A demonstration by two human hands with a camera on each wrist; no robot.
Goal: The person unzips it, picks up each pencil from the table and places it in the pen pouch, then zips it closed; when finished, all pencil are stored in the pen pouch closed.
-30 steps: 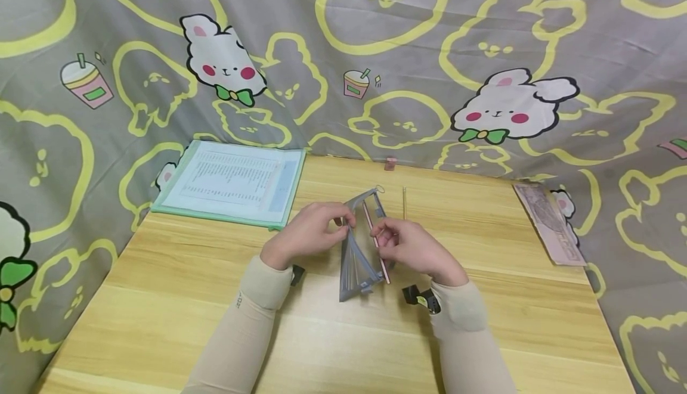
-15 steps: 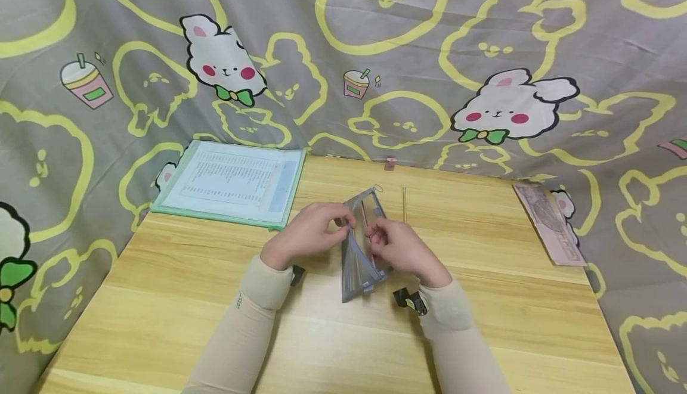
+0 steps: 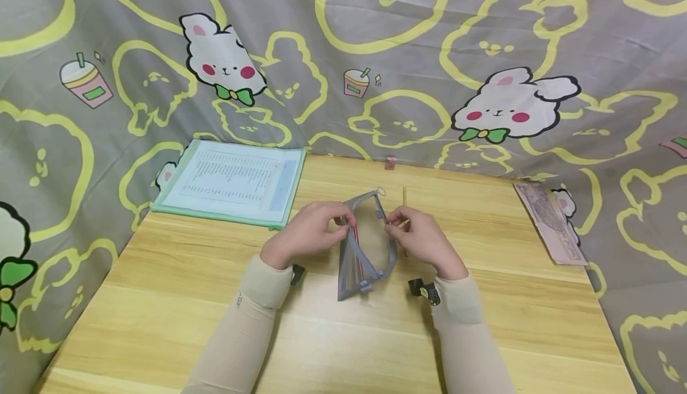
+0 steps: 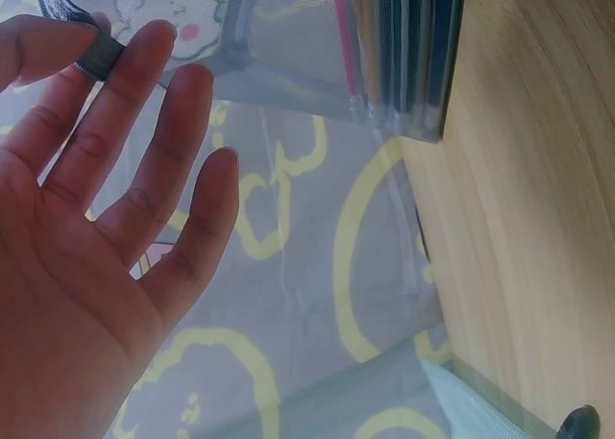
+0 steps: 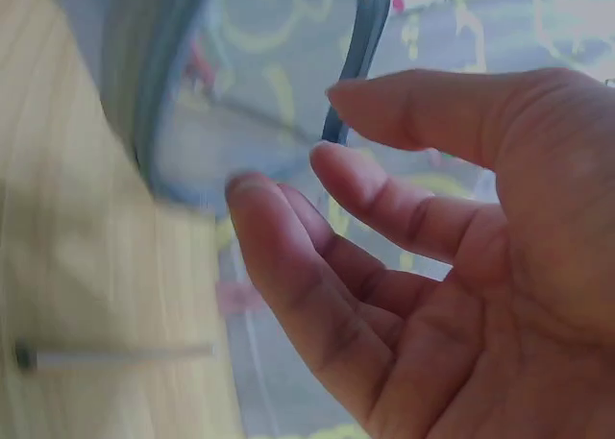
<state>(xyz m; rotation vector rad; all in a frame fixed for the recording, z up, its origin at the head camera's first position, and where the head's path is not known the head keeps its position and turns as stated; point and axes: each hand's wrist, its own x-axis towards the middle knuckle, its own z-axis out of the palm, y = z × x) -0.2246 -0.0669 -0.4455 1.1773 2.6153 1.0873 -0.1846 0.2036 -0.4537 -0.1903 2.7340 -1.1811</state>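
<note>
A see-through zip pencil case (image 3: 347, 278) with grey trim stands on the table, its mouth spread wide. My left hand (image 3: 319, 227) pinches the near-left rim between thumb and fingertips; the left wrist view shows its other fingers extended. On the opposite side, my right hand (image 3: 421, 236) pinches the right rim between thumb and index finger. Through the clear wall in the left wrist view, several pencils (image 4: 389, 55) stand side by side, with a pink pencil (image 4: 343, 36) among them. Another pencil (image 3: 405, 197) lies on the table behind the right hand, partly hidden by it.
A green-edged document folder (image 3: 231, 182) holding a printed sheet lies at the back left. At the right edge is a banknote-patterned flat item (image 3: 550, 224). A small reddish block (image 3: 390, 163) sits by the patterned curtain (image 3: 300, 0) at the back.
My right hand has lowered the pink pencil into the case, let it go, and shifted right onto the rim. The case's mouth has widened. My left hand has stayed in place.
</note>
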